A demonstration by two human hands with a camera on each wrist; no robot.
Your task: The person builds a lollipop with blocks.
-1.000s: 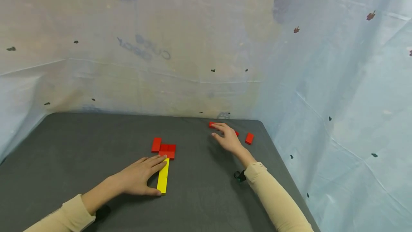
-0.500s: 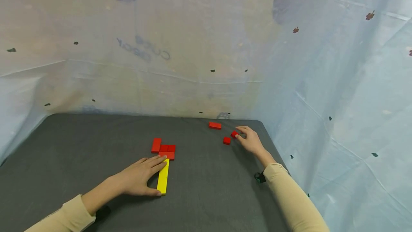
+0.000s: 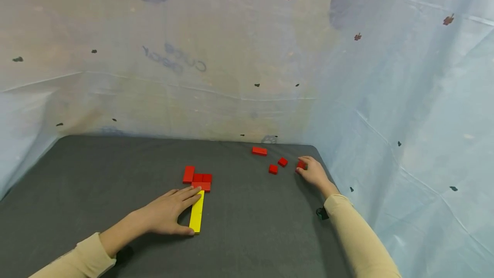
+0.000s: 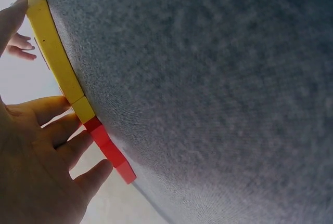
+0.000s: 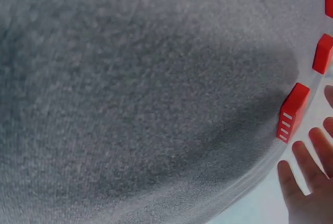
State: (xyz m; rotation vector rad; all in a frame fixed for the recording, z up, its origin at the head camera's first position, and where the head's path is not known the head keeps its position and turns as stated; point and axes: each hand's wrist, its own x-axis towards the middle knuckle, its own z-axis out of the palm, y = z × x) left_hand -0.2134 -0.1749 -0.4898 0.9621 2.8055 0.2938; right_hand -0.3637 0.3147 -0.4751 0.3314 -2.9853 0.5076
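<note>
In the head view, my left hand lies along a yellow strip of blocks. Its fingertips are over the far end, by a cluster of red blocks, and the thumb touches the near end. The left wrist view shows a seam between a long yellow block and a short yellow one, with red beyond; the fingers are straight. My right hand is over a red block at the table's right. Its fingers look straight and spread beside the striped red block in the right wrist view.
Two small red blocks, one nearer and one farther, lie left of my right hand. A longer red block is near the back edge of the dark table. Pale printed sheeting hangs behind and to the right.
My right hand has moved rightward, past the longer red block and the small ones, to the rightmost red block. The left hand and the blocks have stayed in place.
</note>
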